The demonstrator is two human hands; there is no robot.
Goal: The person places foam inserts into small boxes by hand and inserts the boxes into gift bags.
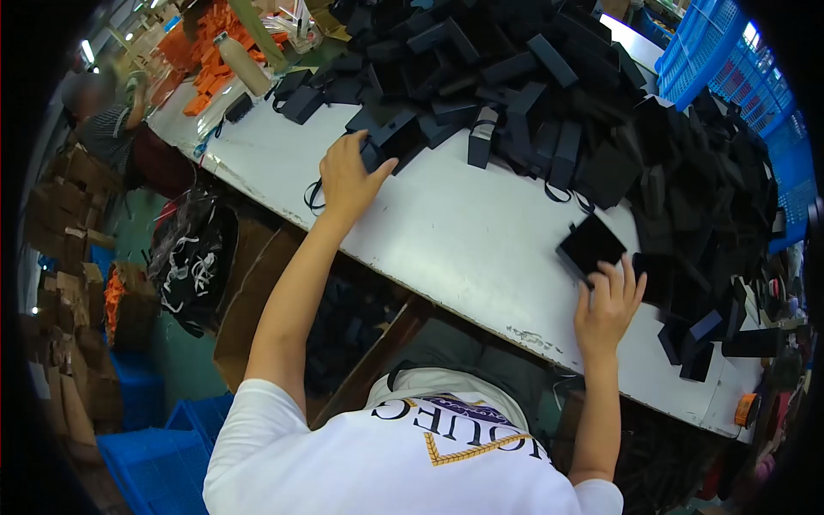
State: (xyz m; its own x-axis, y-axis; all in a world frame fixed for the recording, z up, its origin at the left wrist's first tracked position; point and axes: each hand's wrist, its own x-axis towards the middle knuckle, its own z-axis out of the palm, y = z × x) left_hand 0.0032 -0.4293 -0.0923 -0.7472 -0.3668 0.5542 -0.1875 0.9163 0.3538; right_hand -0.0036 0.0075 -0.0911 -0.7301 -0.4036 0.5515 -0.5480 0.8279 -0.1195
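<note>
My left hand reaches to the near edge of a heap of dark boxes on the white table. Its thumb and fingers are closed around a small dark box; part of that box is hidden by the fingers. A thin black ribbon loop lies beside the wrist. On the right, my right hand has its thumb and fingertips at the near edge of a black open box, which sits tilted on the tabletop and looks gripped at that edge.
The white table has a worn front edge. Blue plastic crates stand at the far right. A beige bottle and orange pieces lie at the far left. A seated person works there. An orange tape roll is at the right corner.
</note>
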